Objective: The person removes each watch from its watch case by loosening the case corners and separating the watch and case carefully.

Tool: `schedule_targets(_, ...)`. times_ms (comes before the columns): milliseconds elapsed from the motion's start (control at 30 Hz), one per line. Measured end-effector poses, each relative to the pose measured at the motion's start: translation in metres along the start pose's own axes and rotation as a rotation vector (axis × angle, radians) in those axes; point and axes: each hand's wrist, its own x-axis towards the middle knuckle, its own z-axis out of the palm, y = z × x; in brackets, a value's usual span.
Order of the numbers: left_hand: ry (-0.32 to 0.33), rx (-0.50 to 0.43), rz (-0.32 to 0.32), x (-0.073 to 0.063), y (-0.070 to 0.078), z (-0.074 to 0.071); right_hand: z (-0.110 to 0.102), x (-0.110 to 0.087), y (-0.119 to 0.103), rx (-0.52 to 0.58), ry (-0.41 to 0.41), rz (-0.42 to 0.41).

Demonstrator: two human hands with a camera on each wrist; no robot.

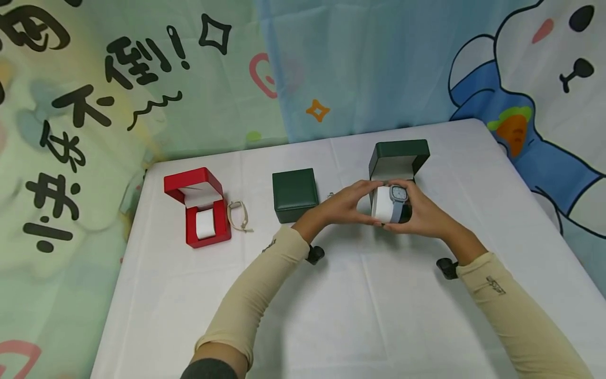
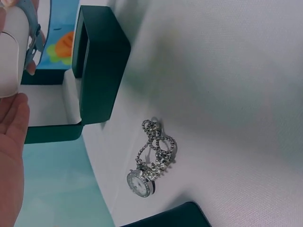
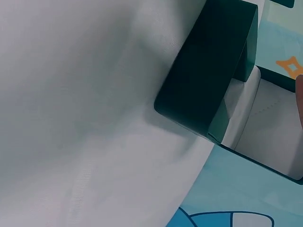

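Note:
A white watch cushion (image 1: 381, 204) carries a square-faced watch (image 1: 399, 193) on a blue-grey strap. My left hand (image 1: 350, 204) grips the cushion from the left, thumb and fingers spread along its sides. From the right, my right hand (image 1: 422, 211) holds the watch end. Directly behind and below stands a dark green box (image 1: 400, 153) with its lid raised, partly hidden by the hands. In the left wrist view the cushion (image 2: 12, 56) is above the box's pale interior (image 2: 45, 101). The right wrist view shows the open box (image 3: 206, 66) and one fingertip.
A silver watch with a chain-like band (image 2: 139, 183) lies left of the open box, mostly hidden in the head view. Further left are a closed green box (image 1: 294, 196), a slim pale watch or bracelet (image 1: 238, 216), and an open red box (image 1: 208, 241) with a white cushion inside.

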Motion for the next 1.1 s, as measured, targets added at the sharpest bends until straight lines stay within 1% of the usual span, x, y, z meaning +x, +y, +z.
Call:
schedule_targets(133, -0.020, -0.018, -0.011, 0.000, 0.000, 0.000, 0.000, -0.002, 0.001, -0.003, -0.019, 0.023)
schedule_targets(300, -0.030, -0.047, -0.003, 0.002, -0.001, 0.000, -0.002, -0.004, 0.002, 0.053, -0.049, 0.049)
schedule_targets(467, -0.032, -0.061, -0.014, 0.003, -0.002, -0.001, -0.004, -0.006, 0.001, 0.086, -0.069, 0.070)
schedule_targets(600, -0.030, -0.074, -0.022, 0.003, -0.001, 0.000, -0.004, -0.007, 0.002, 0.095, -0.056, 0.069)
schedule_targets(833, -0.003, -0.062, -0.040, 0.002, 0.000, 0.002, -0.003, -0.011, 0.004, 0.103, 0.014, 0.082)
schedule_targets(933, 0.005, -0.056, -0.036, 0.002, 0.000, 0.003, -0.003, -0.011, 0.004, 0.088, 0.022, 0.089)
schedule_targets(1000, 0.004, -0.044, -0.039, 0.001, 0.001, 0.002, -0.003, -0.011, 0.004, 0.075, 0.024, 0.091)
schedule_targets(1100, -0.007, -0.052, -0.037, 0.002, 0.001, 0.002, -0.004, -0.012, 0.003, 0.068, 0.021, 0.079)
